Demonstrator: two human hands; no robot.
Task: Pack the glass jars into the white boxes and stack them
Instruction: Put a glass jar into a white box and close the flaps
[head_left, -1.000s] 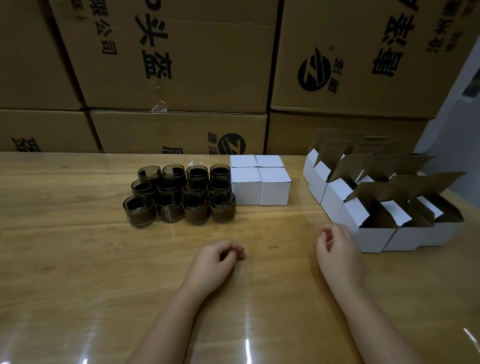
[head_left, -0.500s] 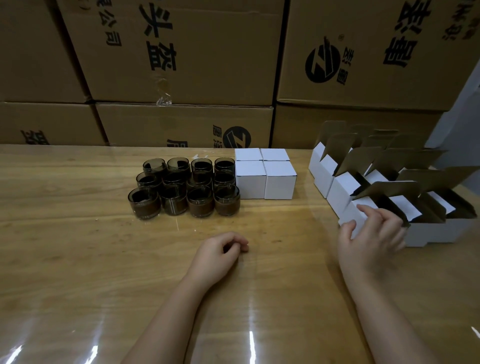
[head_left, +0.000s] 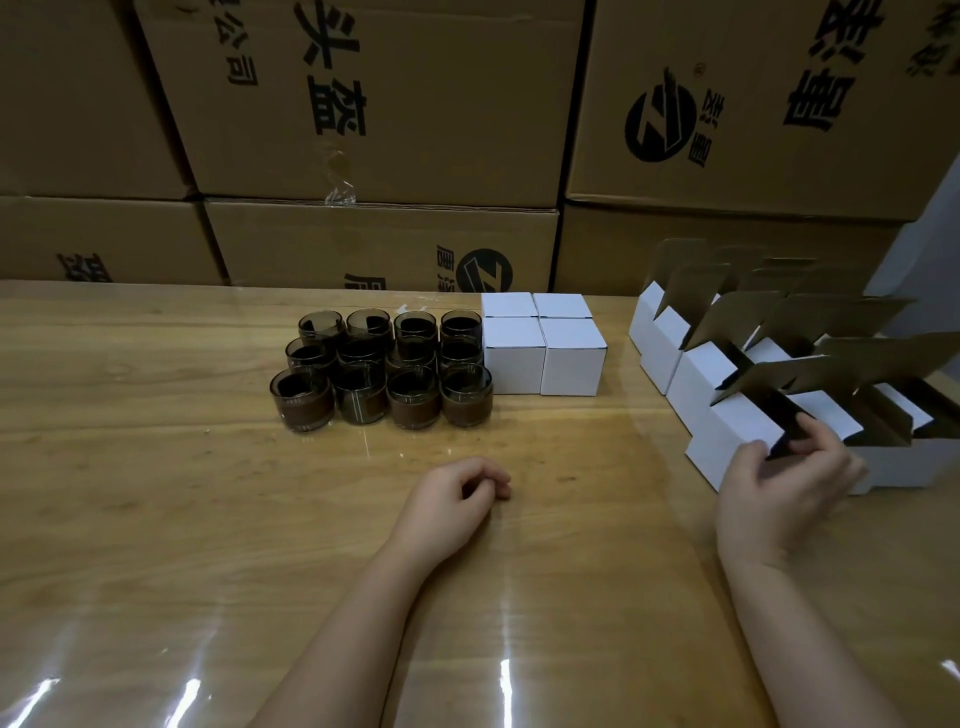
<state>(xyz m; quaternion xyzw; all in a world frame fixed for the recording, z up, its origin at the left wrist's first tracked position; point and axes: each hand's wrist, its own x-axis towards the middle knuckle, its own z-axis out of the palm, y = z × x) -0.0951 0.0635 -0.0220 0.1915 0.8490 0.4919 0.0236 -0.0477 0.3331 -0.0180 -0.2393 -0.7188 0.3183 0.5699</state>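
the right hand (head_left: 779, 488) grasps the nearest open box (head_left: 727, 441) at the right of the desk (head_left: 156, 467) — thumb on its white front, fingers (head_left: 815, 441) curled over the rim into the opening. the left hand (head_left: 452, 499) rests near the middle, loosely curled, holding nothing. twelve jars (head_left: 382, 369) stand in a block farther off, just left of four closed boxes (head_left: 543, 353). more open boxes (head_left: 670, 348) sit far right — brown cartons (head_left: 363, 104) behind.
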